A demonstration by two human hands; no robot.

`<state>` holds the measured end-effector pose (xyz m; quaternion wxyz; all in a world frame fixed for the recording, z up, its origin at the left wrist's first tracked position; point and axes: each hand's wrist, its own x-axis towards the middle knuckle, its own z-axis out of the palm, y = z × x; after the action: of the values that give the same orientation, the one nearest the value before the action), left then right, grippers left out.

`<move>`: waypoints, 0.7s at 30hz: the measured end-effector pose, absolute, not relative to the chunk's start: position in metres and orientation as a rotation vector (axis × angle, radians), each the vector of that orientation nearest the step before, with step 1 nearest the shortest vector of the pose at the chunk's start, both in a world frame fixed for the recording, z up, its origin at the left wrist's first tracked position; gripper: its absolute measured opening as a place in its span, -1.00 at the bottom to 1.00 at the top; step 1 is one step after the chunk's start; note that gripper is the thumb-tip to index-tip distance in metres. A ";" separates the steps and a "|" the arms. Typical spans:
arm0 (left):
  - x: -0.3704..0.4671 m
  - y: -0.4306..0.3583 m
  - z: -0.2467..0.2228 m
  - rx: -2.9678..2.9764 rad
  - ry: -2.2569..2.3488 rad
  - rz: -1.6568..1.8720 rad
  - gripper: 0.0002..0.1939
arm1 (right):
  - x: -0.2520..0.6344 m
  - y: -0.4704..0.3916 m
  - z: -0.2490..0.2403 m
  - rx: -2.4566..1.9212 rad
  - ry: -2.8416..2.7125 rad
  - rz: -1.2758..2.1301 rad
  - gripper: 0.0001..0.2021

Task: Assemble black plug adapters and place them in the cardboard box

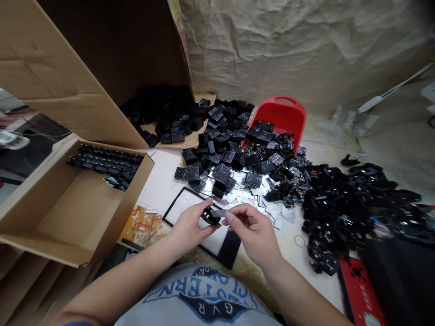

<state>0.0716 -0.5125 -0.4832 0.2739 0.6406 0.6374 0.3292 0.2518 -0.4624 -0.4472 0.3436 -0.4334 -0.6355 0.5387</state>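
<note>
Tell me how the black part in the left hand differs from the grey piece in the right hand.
Colour: the black part is dark, while the grey piece is paler.
Shape: the black part is chunky; the grey piece looks thin and flat.
Hold: the left hand grips the black part, the right hand the grey piece.
Shared: both are small.

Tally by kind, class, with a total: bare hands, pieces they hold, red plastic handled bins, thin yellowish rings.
Bare hands: 2 (left hand, right hand)
Held pieces: 2 (black plastic part, flat grey strip)
Red plastic handled bin: 1
Thin yellowish ring: 1
Total: 6
</note>
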 end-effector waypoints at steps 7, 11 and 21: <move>0.070 -0.518 -0.482 1.840 1.779 0.941 -0.46 | 0.232 -0.473 -0.461 -0.925 -2.063 0.720 -0.86; 0.070 -0.518 -0.483 1.916 1.760 0.989 -0.47 | 0.230 -0.473 -0.459 -0.924 -2.118 0.657 -0.84; 0.069 -0.520 -0.484 2.096 1.525 1.091 -0.43 | 0.229 -0.463 -0.464 -1.126 -1.763 1.556 -0.84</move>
<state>0.0689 -0.5199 -0.4836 0.1638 0.7352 0.5350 0.3825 0.2288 -0.4630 -0.4641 0.2641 -0.4166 -0.6523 0.5755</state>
